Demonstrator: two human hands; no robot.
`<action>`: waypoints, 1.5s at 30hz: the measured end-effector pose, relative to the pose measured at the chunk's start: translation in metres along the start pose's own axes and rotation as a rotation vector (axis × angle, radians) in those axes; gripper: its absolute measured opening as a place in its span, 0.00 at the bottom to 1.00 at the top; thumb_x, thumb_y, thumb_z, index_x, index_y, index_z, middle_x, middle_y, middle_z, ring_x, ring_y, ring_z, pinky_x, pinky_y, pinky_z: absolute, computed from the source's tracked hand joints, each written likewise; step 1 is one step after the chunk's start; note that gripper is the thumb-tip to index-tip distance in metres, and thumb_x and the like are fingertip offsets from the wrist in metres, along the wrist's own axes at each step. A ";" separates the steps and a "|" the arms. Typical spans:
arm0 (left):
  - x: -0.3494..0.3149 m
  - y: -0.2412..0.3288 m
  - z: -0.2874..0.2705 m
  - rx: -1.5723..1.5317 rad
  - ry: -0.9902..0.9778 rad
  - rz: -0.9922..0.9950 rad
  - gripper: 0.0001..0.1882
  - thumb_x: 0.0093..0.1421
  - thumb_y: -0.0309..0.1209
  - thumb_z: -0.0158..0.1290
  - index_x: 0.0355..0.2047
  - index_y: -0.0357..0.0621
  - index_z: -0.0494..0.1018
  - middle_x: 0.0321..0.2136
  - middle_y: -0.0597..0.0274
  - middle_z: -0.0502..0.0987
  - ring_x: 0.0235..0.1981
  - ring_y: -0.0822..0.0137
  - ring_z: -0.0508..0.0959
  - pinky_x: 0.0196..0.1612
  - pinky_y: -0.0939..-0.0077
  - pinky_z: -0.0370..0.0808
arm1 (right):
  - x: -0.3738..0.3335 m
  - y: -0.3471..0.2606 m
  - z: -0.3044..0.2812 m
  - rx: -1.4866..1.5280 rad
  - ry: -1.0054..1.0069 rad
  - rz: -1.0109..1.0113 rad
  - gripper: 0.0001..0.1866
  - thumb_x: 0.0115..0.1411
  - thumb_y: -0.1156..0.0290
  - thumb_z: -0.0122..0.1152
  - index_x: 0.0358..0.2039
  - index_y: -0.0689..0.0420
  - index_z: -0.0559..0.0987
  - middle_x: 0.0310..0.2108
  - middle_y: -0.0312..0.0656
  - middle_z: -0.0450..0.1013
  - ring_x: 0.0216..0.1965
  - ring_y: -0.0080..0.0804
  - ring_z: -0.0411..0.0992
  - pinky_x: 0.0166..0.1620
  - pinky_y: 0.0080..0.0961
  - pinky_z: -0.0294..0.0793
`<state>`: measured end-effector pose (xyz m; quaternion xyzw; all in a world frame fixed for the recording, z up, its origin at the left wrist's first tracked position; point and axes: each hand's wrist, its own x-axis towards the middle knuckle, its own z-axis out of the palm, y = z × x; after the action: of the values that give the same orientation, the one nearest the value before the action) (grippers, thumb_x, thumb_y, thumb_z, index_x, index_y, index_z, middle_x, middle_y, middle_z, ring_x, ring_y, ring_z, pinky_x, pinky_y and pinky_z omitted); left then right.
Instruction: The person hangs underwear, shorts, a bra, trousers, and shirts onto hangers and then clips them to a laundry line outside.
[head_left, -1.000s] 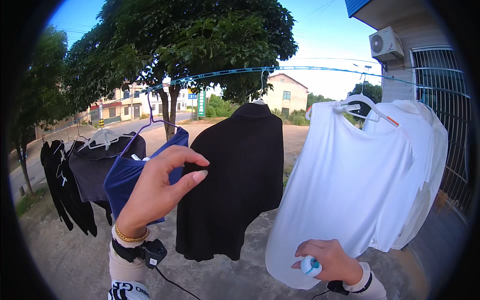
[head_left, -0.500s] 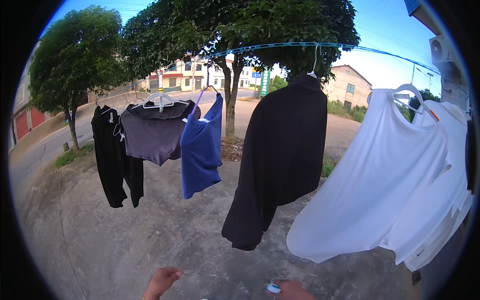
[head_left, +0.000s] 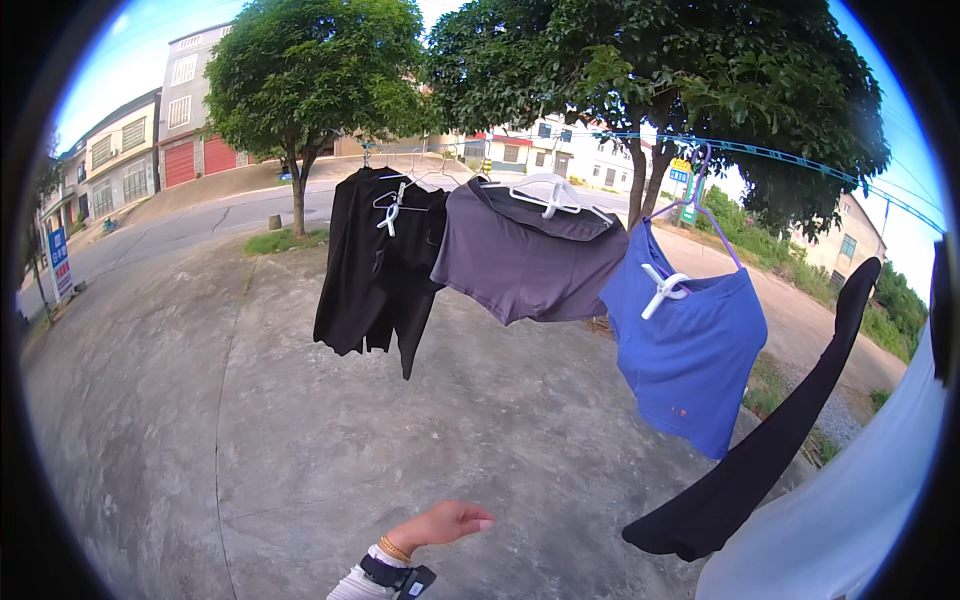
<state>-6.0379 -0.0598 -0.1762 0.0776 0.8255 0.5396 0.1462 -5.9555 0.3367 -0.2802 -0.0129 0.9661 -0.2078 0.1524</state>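
My left hand (head_left: 450,523) reaches in from the lower edge over the concrete, its fingers loosely bent and the thumb stretched out, with nothing visible in it. A gold bracelet (head_left: 394,549) and a black wrist device (head_left: 398,577) sit on that arm. My right hand is out of sight. Ahead, a blue garment (head_left: 690,350) hangs on a purple hanger (head_left: 712,225), with a white clip-like piece (head_left: 663,290) at its top. Grey shorts (head_left: 530,265) hang left of it on a white hanger (head_left: 550,192). Black garments (head_left: 375,270) hang farther left.
A blue line (head_left: 790,155) carries the clothes. At right, a black garment (head_left: 770,450) and a white garment (head_left: 850,500) billow close to me. Beyond stand two trees (head_left: 300,190), a road (head_left: 190,230) and houses (head_left: 190,90). Concrete (head_left: 280,440) lies below.
My view has swung left and nearer the blue garment, so the clothes sit farther right. My right hand, earlier visible with a small white-and-teal oval thing, has left the view.
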 end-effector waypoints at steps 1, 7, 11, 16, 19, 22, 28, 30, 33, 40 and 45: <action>-0.001 -0.009 -0.008 -0.002 0.005 0.003 0.19 0.63 0.43 0.51 0.48 0.43 0.75 0.39 0.61 0.79 0.41 0.71 0.76 0.48 0.75 0.71 | 0.001 -0.017 0.000 0.003 0.000 0.014 0.20 0.49 0.58 0.65 0.38 0.57 0.80 0.36 0.57 0.75 0.38 0.55 0.74 0.41 0.45 0.74; -0.005 -0.050 -0.047 0.090 -0.006 -0.103 0.20 0.64 0.44 0.50 0.49 0.44 0.74 0.40 0.60 0.79 0.42 0.70 0.75 0.48 0.74 0.70 | 0.002 -0.084 0.024 0.020 0.014 0.062 0.18 0.50 0.59 0.64 0.36 0.58 0.80 0.36 0.59 0.75 0.39 0.57 0.74 0.41 0.46 0.73; 0.001 -0.076 -0.048 0.061 -0.114 -0.029 0.20 0.64 0.44 0.50 0.49 0.44 0.74 0.40 0.59 0.79 0.42 0.68 0.76 0.48 0.73 0.70 | -0.004 -0.100 0.043 0.043 -0.018 0.051 0.16 0.52 0.60 0.62 0.36 0.59 0.80 0.37 0.60 0.74 0.41 0.59 0.73 0.42 0.49 0.72; -0.005 -0.095 -0.053 0.050 -0.128 0.139 0.20 0.63 0.44 0.49 0.46 0.41 0.74 0.38 0.54 0.80 0.39 0.62 0.78 0.44 0.70 0.72 | -0.014 -0.108 0.061 -0.078 -0.100 0.088 0.15 0.56 0.62 0.57 0.40 0.57 0.79 0.38 0.59 0.75 0.42 0.59 0.73 0.42 0.50 0.72; -0.014 -0.108 -0.054 0.056 -0.139 0.134 0.20 0.64 0.44 0.49 0.46 0.41 0.74 0.38 0.54 0.79 0.39 0.63 0.77 0.44 0.70 0.72 | -0.015 -0.088 0.088 -0.057 -0.057 0.024 0.15 0.57 0.62 0.54 0.42 0.57 0.78 0.38 0.58 0.75 0.42 0.58 0.73 0.42 0.50 0.72; -0.029 -0.122 -0.053 -0.014 -0.110 0.177 0.20 0.63 0.43 0.49 0.45 0.40 0.74 0.38 0.55 0.79 0.40 0.63 0.77 0.44 0.70 0.72 | -0.028 -0.128 0.063 -0.102 -0.115 0.073 0.15 0.57 0.62 0.54 0.42 0.56 0.78 0.39 0.58 0.74 0.43 0.57 0.73 0.41 0.49 0.72; -0.061 -0.120 -0.046 0.037 -0.141 0.040 0.21 0.62 0.45 0.50 0.45 0.39 0.74 0.36 0.56 0.79 0.39 0.65 0.77 0.43 0.71 0.72 | -0.065 -0.137 0.044 -0.066 -0.138 0.174 0.17 0.56 0.63 0.56 0.43 0.59 0.78 0.37 0.60 0.75 0.43 0.57 0.73 0.41 0.47 0.72; -0.061 -0.121 -0.034 0.022 -0.138 0.016 0.26 0.61 0.44 0.52 0.54 0.41 0.67 0.35 0.54 0.78 0.35 0.66 0.78 0.41 0.71 0.73 | -0.084 -0.115 0.057 -0.015 -0.083 0.175 0.17 0.55 0.63 0.57 0.43 0.59 0.77 0.37 0.60 0.75 0.43 0.57 0.73 0.41 0.47 0.72; -0.061 -0.088 -0.024 -0.194 0.085 0.050 0.36 0.60 0.37 0.54 0.64 0.45 0.50 0.36 0.52 0.77 0.30 0.66 0.78 0.37 0.72 0.75 | -0.119 -0.070 0.089 0.107 0.039 0.171 0.17 0.55 0.63 0.57 0.43 0.59 0.77 0.36 0.60 0.75 0.42 0.57 0.73 0.41 0.47 0.72; -0.053 0.021 -0.103 -0.280 0.897 0.371 0.45 0.59 0.24 0.51 0.67 0.47 0.33 0.34 0.51 0.76 0.23 0.69 0.78 0.27 0.77 0.76 | -0.210 -0.044 0.097 0.246 0.031 0.310 0.19 0.54 0.62 0.60 0.44 0.59 0.77 0.37 0.61 0.74 0.44 0.57 0.73 0.43 0.47 0.71; -0.072 0.089 -0.089 -0.153 0.753 0.465 0.40 0.61 0.27 0.50 0.67 0.45 0.39 0.28 0.55 0.79 0.20 0.72 0.76 0.25 0.78 0.75 | -0.265 -0.064 0.070 0.231 0.036 0.345 0.20 0.54 0.59 0.59 0.45 0.57 0.76 0.39 0.58 0.74 0.44 0.58 0.72 0.43 0.46 0.72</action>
<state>-6.0017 -0.1221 -0.0504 0.0485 0.7394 0.6084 -0.2842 -5.6845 0.2732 -0.2383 0.1739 0.9264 -0.2880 0.1689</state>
